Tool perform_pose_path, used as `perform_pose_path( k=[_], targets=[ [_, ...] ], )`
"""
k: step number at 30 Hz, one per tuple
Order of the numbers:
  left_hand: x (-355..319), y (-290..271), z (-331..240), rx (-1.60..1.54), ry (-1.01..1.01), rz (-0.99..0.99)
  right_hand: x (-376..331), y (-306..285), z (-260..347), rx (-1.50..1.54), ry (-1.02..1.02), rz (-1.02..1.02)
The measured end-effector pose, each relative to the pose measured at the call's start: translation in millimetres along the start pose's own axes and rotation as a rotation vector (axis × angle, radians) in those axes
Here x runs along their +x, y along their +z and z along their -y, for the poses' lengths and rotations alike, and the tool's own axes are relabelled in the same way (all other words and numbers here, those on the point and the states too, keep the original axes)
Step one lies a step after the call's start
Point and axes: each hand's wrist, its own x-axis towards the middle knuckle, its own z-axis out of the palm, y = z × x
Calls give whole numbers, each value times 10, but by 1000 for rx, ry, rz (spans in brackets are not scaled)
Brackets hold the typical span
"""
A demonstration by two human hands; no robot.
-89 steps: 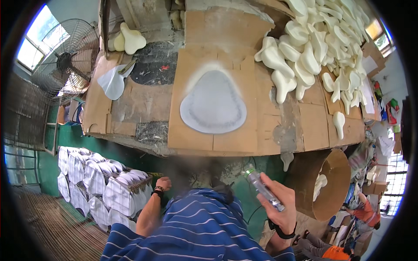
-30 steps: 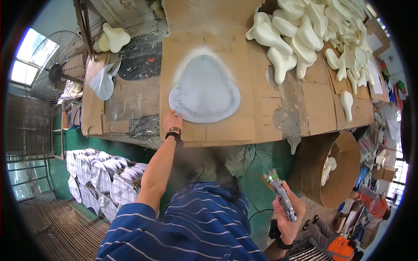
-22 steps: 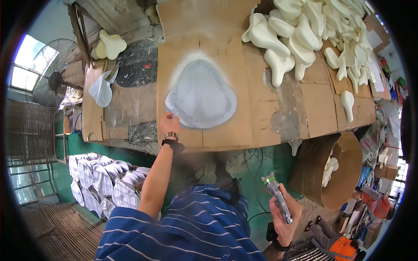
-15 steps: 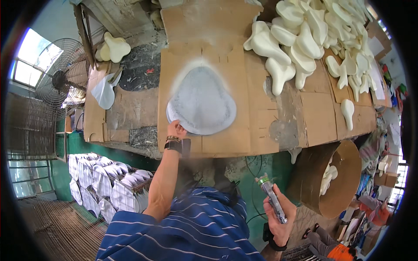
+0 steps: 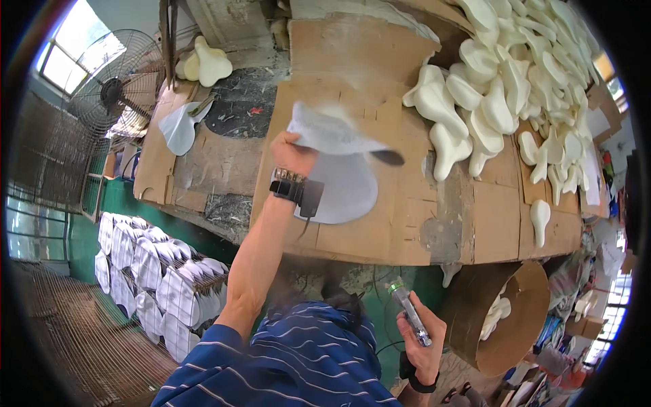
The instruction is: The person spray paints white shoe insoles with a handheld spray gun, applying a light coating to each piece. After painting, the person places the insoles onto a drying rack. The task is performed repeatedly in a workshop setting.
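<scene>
My left hand (image 5: 293,154) pinches the edge of a pale grey, rounded-triangular sheet (image 5: 332,134), which is lifted and curling, its dark underside showing at the right tip. Under it, another pale sheet (image 5: 347,193) of like shape lies flat on the cardboard (image 5: 400,224). Down at the lower right, away from the table, my right hand (image 5: 427,336) is closed around a metal spray gun (image 5: 411,316) with a green ring near its front end. My fingers partly cover the gun.
Cream foam bicycle-saddle pads (image 5: 498,102) are heaped at the table's right. A cardboard drum (image 5: 468,319) stands below them. Wire racks of pale sheets (image 5: 159,278) are at lower left. At far left is a large fan (image 5: 112,91); another pale sheet (image 5: 180,129) lies on the table's left.
My left hand has lifted the top sheet off the cardboard and moved it up and right, uncovering the sheet beneath. My right hand still holds the spray gun. The whole view has shifted slightly.
</scene>
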Motion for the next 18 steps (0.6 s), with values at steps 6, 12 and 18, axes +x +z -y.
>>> perform_pose_path(
  k=[6, 12, 18],
  targets=[
    [-520, 722, -663, -107, 226, 85, 134, 130, 98, 27, -2, 81],
    [-1759, 496, -1485, -32, 429, 76, 353, 571, 360, -3, -17, 276],
    [-3091, -406, -2106, -231, 678, -129, 321, 1214, 947, -222, -11, 586]
  ],
)
